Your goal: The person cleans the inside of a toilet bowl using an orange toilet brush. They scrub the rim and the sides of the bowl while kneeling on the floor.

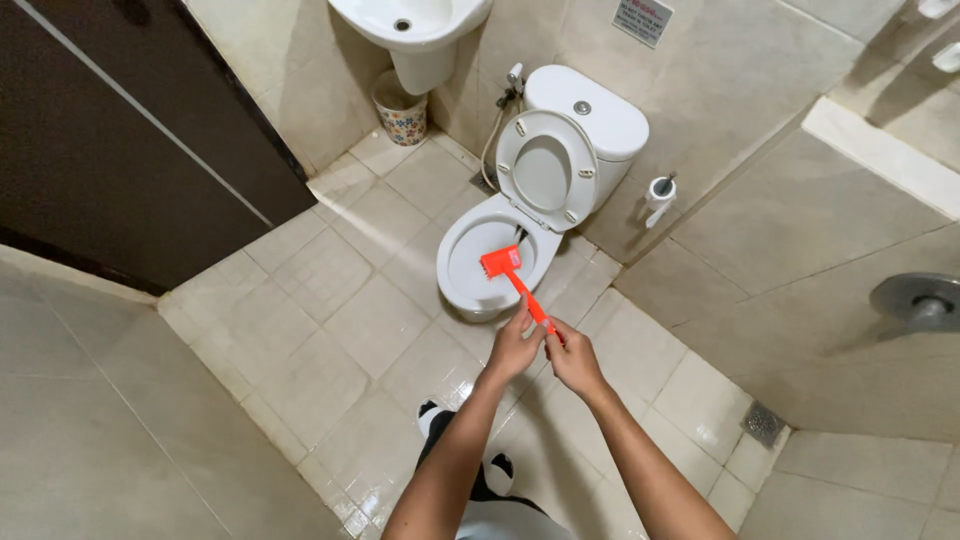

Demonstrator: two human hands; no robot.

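An orange toilet brush (pixel 503 267) has its flat head inside the bowl of a white toilet (pixel 470 290), whose seat and lid (pixel 545 168) stand raised against the cistern (pixel 590 110). Both hands grip the brush's thin orange handle. My left hand (pixel 513 345) holds it a little higher on the shaft, and my right hand (pixel 574 358) closes around the handle's near end. My forearms reach forward from the bottom of the view.
A white wash basin (pixel 415 25) hangs at the top, with a patterned waste bin (pixel 403 112) beneath it. A paper roll holder (pixel 658 195) is on the right wall, a floor drain (pixel 764 423) at lower right, and a dark door (pixel 120 150) at left.
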